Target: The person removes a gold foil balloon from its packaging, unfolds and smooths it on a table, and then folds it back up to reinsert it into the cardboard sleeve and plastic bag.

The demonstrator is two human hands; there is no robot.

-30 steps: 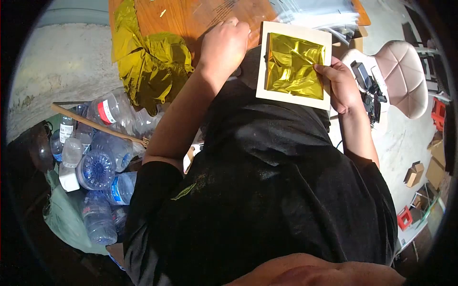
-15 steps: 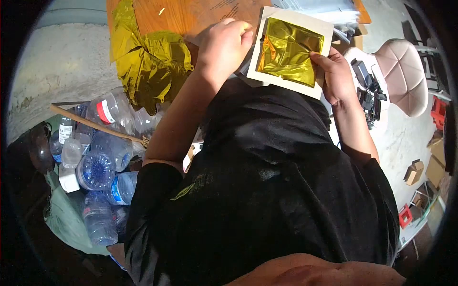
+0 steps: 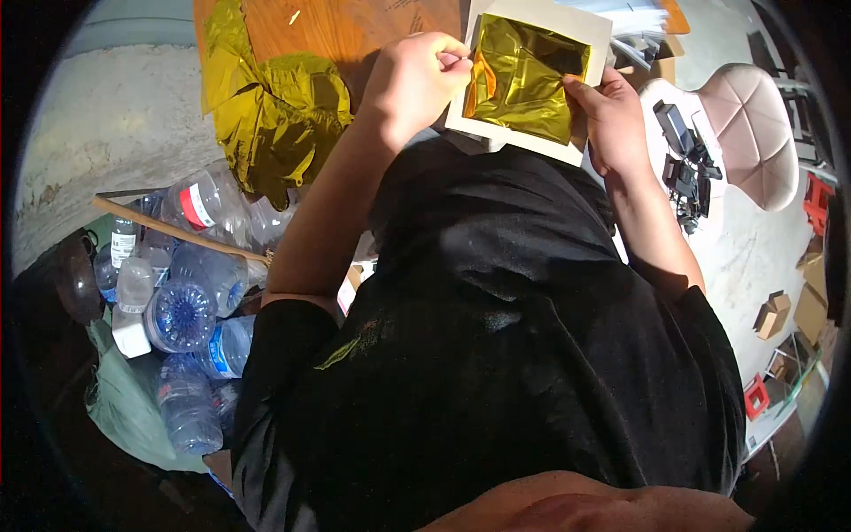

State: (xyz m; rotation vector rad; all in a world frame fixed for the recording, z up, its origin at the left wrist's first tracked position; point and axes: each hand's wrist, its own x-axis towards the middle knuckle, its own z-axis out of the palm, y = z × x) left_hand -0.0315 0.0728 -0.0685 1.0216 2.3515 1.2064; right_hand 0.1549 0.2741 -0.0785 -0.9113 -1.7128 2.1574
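A pale square frame with a crinkled gold foil sheet across its middle is held up, slightly tilted, over my lap. My right hand grips its right side, with the thumb on the foil and the other fingers behind. At the left side, my left hand is closed in a pinch right against the frame's edge. Something tiny and pale shows at those fingertips, too small to name. Beyond my left forearm, a large crumpled gold foil piece hangs over the table's edge.
The wooden table is ahead, with clear plastic sheets at its right. Several plastic bottles are piled at lower left beside a wooden stick. A padded chair with black devices stands at right.
My left hand has moved right, from apart to the frame's left edge, still pinched. The frame has shifted slightly left and up with my right hand holding it.
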